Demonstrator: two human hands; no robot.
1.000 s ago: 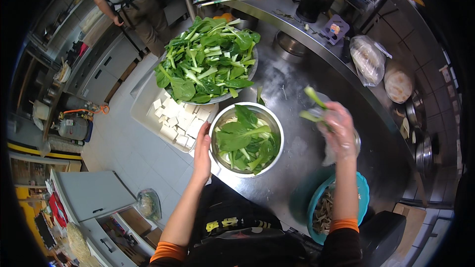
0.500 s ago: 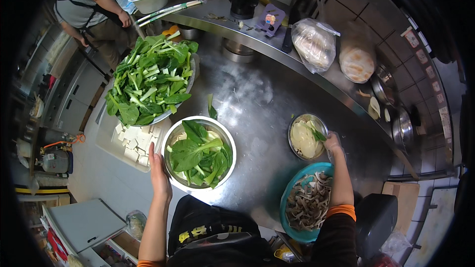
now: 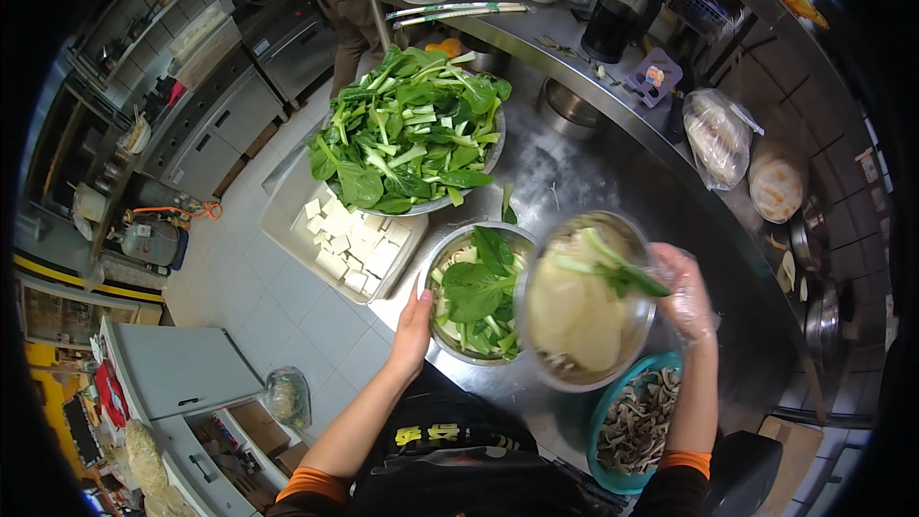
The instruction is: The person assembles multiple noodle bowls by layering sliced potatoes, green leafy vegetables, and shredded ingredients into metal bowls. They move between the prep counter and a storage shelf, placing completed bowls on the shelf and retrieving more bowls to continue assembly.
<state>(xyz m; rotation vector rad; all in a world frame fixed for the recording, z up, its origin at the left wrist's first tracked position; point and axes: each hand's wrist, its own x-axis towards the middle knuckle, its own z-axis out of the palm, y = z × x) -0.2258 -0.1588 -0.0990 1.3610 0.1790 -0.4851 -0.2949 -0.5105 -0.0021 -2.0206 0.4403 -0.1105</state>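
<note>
My left hand (image 3: 414,333) rests against the left side of a metal bowl (image 3: 469,360) of green leaves (image 3: 473,289), its fingers stretched along the rim. My right hand (image 3: 685,295), in a clear plastic glove, grips a second metal bowl (image 3: 586,386) by its right edge. That bowl is raised off the table and tilted, overlapping the right edge of the leaf bowl in view. Inside it are pale, thin slices (image 3: 572,318) that look like potato, with a green leafy stalk (image 3: 613,263) on top near my fingers.
A heaped bowl of chopped greens (image 3: 412,134) stands behind, over a white tub (image 3: 287,230) of tofu cubes (image 3: 352,239). A teal basin (image 3: 601,440) of sliced mushrooms (image 3: 637,421) is at front right. Bagged food (image 3: 716,139) lies on the raised shelf. A person (image 3: 349,14) stands far left.
My right hand has lifted the bowl of slices off the table and carried it left, up to the leaf bowl. My left hand stays at the leaf bowl. The whole view has shifted.
</note>
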